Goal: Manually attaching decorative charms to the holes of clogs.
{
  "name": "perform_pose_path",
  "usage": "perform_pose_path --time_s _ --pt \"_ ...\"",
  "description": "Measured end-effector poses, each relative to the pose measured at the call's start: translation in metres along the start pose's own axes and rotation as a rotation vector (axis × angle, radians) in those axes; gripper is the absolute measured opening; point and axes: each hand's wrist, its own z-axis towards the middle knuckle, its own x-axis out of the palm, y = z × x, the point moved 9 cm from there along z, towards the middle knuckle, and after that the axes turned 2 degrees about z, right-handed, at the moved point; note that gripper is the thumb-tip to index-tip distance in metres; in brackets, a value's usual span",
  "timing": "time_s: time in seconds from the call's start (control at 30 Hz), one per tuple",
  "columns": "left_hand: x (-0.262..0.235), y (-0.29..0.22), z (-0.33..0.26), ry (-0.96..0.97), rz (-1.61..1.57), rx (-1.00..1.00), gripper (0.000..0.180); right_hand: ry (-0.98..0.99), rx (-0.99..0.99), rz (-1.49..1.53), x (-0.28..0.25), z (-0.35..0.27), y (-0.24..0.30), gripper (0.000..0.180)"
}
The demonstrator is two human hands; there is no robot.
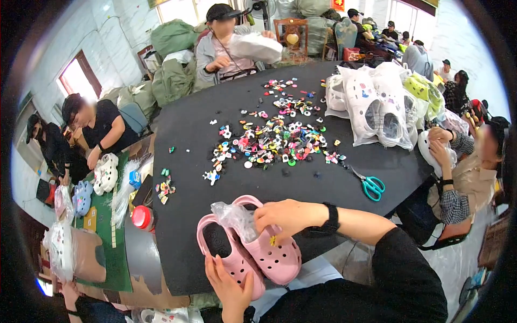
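Observation:
A pair of pink clogs [281, 262] with round holes lies at the table's near edge, toes toward me. My left hand [229, 282] grips the left clog, its fingers along the side and thumb over the top. Clear plastic wrap [235, 218] is stuffed into the right clog's opening. Over that clog's upper, my right hand [285, 216] is closed in a pinch at a small yellow flower-shaped charm [273, 240]; its fingertips are partly hidden. A heap of colourful shoe charms [280, 141] spreads across the black table beyond the clogs.
Teal-handled scissors [371, 187] lie right of the clogs. Bagged white clogs [377, 105] are piled at the far right. Toward the left stand a red-lidded jar [142, 217] and a green mat [121, 253]. Several co-workers sit around the black table [186, 126].

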Motion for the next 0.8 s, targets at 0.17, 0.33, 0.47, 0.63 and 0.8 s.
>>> perform_pose_path --time_s 0.17,0.33,0.47,0.63,0.8 --pt "0.001 0.002 -0.001 -0.005 0.025 0.008 0.090 0.262 0.013 -0.174 0.018 0.020 -0.009 0.038" --pt "0.002 0.000 0.001 0.004 0.022 0.002 0.090 0.250 0.109 -0.173 0.023 0.018 -0.017 0.039" --pt "0.001 0.003 0.000 -0.011 0.041 0.009 0.089 0.192 0.038 -0.225 0.018 0.018 -0.009 0.042" --pt "0.000 0.004 0.000 -0.015 0.048 0.015 0.089 0.022 -0.064 0.140 0.019 -0.003 -0.026 0.049" --pt "-0.002 0.003 0.001 -0.037 0.030 0.026 0.088 -0.109 -0.070 0.588 -0.012 -0.026 -0.051 0.047"
